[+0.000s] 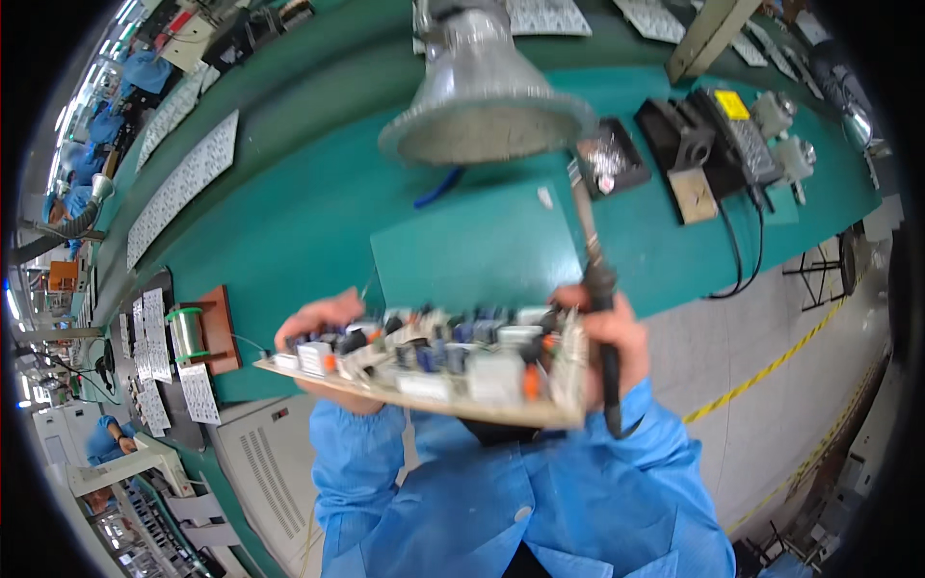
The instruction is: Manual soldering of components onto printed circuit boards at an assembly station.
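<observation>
A circuit board [448,358] crowded with white, black, blue and orange parts is held up in front of me, tilted and slightly blurred. My left hand [326,318] is closed round its left end. A thin wire [369,281], seemingly solder, sticks up by those fingers. At the board's right end, my right hand [628,339] grips the edge while also holding a soldering iron [599,281]. The iron's tip points up and away, apart from the board. Beyond the board a flat green sheet [472,246] lies on the green bench [299,222].
A metal fume hood [491,96] hangs over the bench's far side. To the right stand a small dark tray [615,159], an iron stand [689,144] and a black soldering station [737,140]. On the left, a wire spool [186,334] sits on a brown holder [222,329].
</observation>
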{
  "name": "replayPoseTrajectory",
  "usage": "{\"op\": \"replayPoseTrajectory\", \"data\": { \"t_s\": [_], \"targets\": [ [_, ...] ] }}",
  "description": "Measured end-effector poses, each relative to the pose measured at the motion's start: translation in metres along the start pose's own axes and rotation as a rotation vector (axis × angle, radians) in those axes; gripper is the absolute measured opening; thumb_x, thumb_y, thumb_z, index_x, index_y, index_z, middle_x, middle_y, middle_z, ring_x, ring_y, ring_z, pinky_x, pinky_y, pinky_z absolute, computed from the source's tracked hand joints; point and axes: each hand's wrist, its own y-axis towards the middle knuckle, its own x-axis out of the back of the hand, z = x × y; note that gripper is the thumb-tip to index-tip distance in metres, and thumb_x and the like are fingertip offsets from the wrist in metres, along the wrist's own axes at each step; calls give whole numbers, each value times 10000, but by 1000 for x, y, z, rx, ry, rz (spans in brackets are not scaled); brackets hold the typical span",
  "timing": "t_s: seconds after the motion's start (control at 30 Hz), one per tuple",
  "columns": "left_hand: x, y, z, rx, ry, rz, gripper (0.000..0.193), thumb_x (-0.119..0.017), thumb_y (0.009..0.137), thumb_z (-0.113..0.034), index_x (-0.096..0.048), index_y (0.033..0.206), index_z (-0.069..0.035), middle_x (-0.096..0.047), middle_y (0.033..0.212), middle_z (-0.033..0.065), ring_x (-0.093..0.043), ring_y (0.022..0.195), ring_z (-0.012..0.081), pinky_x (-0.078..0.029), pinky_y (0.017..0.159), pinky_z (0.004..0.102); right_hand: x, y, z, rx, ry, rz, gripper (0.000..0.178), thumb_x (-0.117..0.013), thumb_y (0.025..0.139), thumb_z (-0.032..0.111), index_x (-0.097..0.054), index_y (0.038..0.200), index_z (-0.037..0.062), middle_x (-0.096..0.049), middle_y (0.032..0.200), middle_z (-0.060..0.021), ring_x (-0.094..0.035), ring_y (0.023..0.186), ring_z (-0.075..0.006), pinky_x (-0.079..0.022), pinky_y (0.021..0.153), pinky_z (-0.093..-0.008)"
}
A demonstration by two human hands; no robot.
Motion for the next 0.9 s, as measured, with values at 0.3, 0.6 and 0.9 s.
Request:
{"op": "replayPoseTrajectory", "data": {
  "t_s": [0.3, 0.6, 0.9],
  "targets": [
    [45, 154, -58, -137, 760, -268, 265, -656, 837, -73, -567, 1050, 56, -635, 1005, 120, -604, 887, 161, -491, 814, 295, 22, -5, -32, 20, -134, -158, 406, -656, 817, 106, -402, 1133, 87, -512, 1185, -272, -579, 961, -323, -460, 846, -448],
    [21, 221, 98, 352, 1970, 308, 951, -422, 741, -770, -275, 1442, -145, -218, 1488, 189, -131, 1392, 364, -130, 1052, 630, 24, -7, -51, 7, -160, -195, 339, -545, 868, 92, -431, 1186, 71, -503, 1220, -272, -554, 927, -262, -424, 887, -437],
    [28, 267, 145, 378, 1961, 228, 892, -395, 749, -762, -275, 1446, -218, -158, 1519, 133, -109, 1408, 306, -31, 1077, 610, 22, -5, -49, 10, -224, -114, 353, -540, 870, 104, -425, 1203, 76, -506, 1214, -277, -550, 897, -281, -427, 847, -444]
  ]
}}
